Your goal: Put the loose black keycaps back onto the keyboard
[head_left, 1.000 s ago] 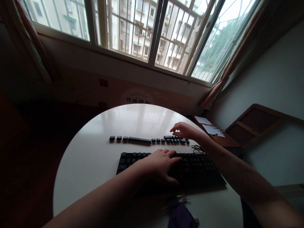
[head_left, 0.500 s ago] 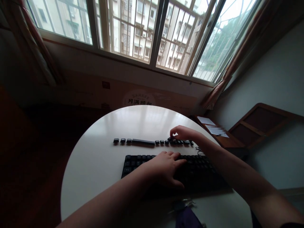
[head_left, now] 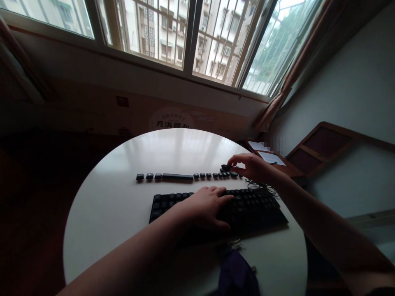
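Observation:
A black keyboard (head_left: 259,205) lies on the round white table. My left hand (head_left: 210,205) rests palm down across its middle, fingers spread. Beyond the keyboard runs a row of loose black keycaps (head_left: 149,176), among them a long space bar (head_left: 177,177). At the right part of this row, my right hand (head_left: 245,164) pinches a dark keycap (head_left: 226,167) by its fingertips, just above other small keycaps (head_left: 225,174). Part of the keyboard's near side sits in shadow, and my left forearm covers some of its keys.
A coiled black cable (head_left: 262,187) lies behind the keyboard's right end. Nearer me are a purple cloth item (head_left: 237,273) and small metallic pieces (head_left: 237,245). The white table's (head_left: 92,222) curved edge shows at left. Papers (head_left: 271,158) rest on wooden furniture beyond the right arm.
My right hand has lifted slightly off the keycap row, and the keycap in its fingertips shows more clearly. My left hand stays on the keyboard. The whole view has shifted with the head.

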The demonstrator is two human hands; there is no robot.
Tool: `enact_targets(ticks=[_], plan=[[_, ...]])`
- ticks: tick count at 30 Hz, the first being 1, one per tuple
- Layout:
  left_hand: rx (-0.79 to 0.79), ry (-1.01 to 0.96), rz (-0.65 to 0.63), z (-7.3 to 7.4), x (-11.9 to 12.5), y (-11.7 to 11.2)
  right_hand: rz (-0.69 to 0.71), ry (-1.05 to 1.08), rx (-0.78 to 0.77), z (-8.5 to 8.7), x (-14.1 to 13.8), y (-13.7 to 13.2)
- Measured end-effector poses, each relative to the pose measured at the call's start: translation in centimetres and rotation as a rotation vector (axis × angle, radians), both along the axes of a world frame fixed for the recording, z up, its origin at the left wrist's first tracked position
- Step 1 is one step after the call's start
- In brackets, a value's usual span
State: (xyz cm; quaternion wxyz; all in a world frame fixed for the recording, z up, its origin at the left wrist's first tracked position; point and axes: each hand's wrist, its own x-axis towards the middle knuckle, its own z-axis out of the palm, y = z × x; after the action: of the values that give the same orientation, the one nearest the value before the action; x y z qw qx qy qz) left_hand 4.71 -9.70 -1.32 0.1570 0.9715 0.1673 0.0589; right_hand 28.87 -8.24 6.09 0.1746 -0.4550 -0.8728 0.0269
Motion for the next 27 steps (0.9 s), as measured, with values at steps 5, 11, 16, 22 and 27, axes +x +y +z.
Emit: enact_targets(ticks=[5,11,16,22,27], plan=[[0.013,0.035,0.01,0.0,0.2,0.0,-0.006,-0.022,-0.109,-0.9,1.8,-7.9],[0.022,0.034,0.02,0.1,0.4,0.0,-0.084,-0.032,-0.155,-4.3,1.8,-12.5],[0.02,0.048,0.035,0.4,0.4,-0.1,-0.12,0.049,-0.17,-5.8,1.3,-13.1],[0.022,0.076,0.041,0.8,0.3,-0.3,-0.126,0.075,-0.153,-6.5,0.8,-13.0],[0.019,0.076,0.03,0.7,0.3,-0.2,-0.062,0.032,-0.109,-6.8,1.1,-12.9]])
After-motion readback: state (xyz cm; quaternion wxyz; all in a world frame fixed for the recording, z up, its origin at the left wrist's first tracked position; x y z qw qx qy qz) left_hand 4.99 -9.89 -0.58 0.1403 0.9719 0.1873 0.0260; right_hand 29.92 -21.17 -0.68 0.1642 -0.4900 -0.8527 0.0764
